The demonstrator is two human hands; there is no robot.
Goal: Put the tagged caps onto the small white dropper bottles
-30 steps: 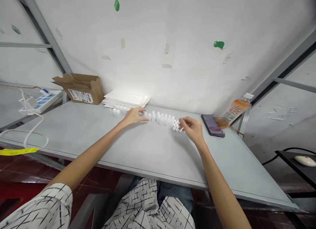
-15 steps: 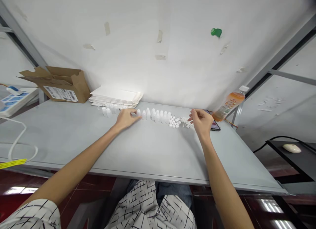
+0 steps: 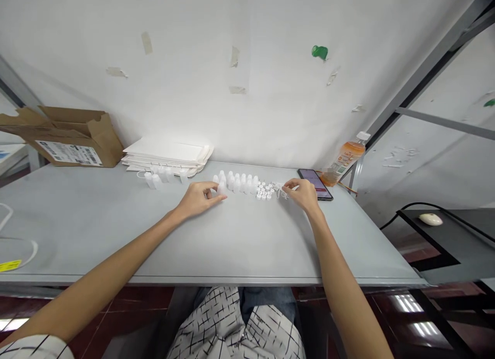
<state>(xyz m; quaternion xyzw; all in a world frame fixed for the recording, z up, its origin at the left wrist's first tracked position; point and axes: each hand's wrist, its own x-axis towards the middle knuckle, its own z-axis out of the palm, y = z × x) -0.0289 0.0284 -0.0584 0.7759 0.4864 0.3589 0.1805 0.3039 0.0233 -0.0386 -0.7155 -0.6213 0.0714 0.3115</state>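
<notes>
Small white bottles (image 3: 243, 183) are what we're on: upright, mid-table, toward the far side, in rough rows. White wall (image 3: 270, 121) closes off the far side, so that limits our reach past them. Grey table (image 3: 247, 235) carries the lot. Cardboard box (image 3: 73, 137) sits far left, flaps open. Right of it, paper stack (image 3: 166, 155), with a second bottle group (image 3: 155, 182) at its near edge; set apart from the main rows, can't tell why. Orange drink bottle (image 3: 350, 155) at far right looks tilted, may be lens stretch. Our left hand (image 3: 197, 200) has thumb and fingers pinched on one bottle at the left end of the rows; side grip probably holds it upright without knocking neighbours. Our right hand (image 3: 302, 195) has fingertips drawn together at the white stringy pieces (image 3: 277, 188); we can't tell if one is gripped. Phone (image 3: 319, 182) lies flat, screen up, just beyond that hand; with the drink bottle it crowds us on the right. Tight bottle spacing does the same on the left. White caps (image 3: 264, 190) form a close patch between bottles and stringy pieces: grouped by kind, presumably so each hand has its own side. Stringy pieces are partly behind our fingertips, too fine to read.
</notes>
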